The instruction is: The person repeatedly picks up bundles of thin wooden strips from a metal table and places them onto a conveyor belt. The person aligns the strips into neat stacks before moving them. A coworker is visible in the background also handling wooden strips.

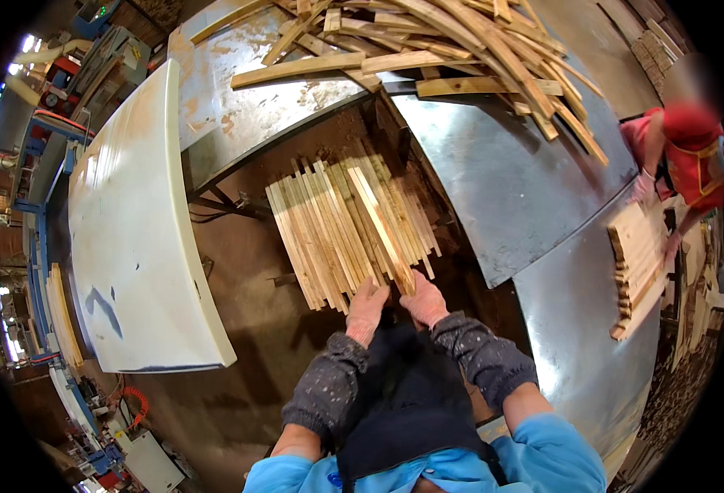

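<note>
My right hand [424, 301], in a pale glove, is closed on the near end of a long, light wooden strip [376, 215]. That strip points away from me, over a row of wooden strips [313, 215] lying side by side. My left hand [365, 309], gloved too, rests at the near ends of the strips in the row. Its fingers lie forward with the thumb apart, and it appears to hold nothing. Dark speckled sleeve covers are on both my forearms.
Loose wooden strips [452, 49] are heaped on metal tables [493, 181] ahead. A large white panel [144, 230] stands left, with machinery [91, 90] beyond. At right, a person in red [695, 152] has hands on a block of joined strips [637, 263].
</note>
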`<control>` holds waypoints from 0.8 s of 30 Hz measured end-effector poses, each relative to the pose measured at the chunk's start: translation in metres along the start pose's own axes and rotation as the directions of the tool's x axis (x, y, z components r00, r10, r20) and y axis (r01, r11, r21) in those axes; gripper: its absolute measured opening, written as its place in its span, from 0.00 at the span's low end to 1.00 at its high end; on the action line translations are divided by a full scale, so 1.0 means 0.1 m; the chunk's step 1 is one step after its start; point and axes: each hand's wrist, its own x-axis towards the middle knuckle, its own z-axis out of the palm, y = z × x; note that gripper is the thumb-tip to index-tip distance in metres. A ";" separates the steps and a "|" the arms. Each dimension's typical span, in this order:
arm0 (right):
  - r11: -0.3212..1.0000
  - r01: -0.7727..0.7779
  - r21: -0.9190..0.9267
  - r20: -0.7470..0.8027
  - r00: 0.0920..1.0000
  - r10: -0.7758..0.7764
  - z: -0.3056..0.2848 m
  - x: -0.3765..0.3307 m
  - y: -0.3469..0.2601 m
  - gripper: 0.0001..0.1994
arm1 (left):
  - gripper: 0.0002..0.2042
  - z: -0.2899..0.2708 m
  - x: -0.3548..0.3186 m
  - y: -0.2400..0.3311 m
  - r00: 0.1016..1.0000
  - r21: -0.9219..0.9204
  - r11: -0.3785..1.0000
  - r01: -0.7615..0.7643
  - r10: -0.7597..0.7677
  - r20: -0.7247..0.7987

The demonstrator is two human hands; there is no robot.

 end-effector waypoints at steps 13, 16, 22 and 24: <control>0.933 0.127 -0.337 0.077 0.991 -0.107 0.93 1.65 0.13 0.48 | 0.29 -1.22 -0.27 -0.62 0.924 -0.200 0.931 0.306 -0.341 -0.174; 0.969 0.067 -0.239 0.106 0.993 -0.043 1.10 1.74 0.26 0.45 | 0.29 -1.15 -0.22 -0.62 0.930 -0.143 0.931 0.336 -0.352 -0.107; 0.987 0.051 -0.153 0.092 0.995 -0.037 1.17 1.72 0.24 0.33 | 0.28 -0.75 -0.14 -0.28 0.939 -0.205 0.919 0.336 -0.344 -0.006; 0.989 0.052 -0.141 -0.014 0.998 -0.054 1.12 1.54 0.24 0.34 | 0.29 -0.69 -0.13 -0.29 0.950 -0.182 0.932 0.312 -0.311 0.037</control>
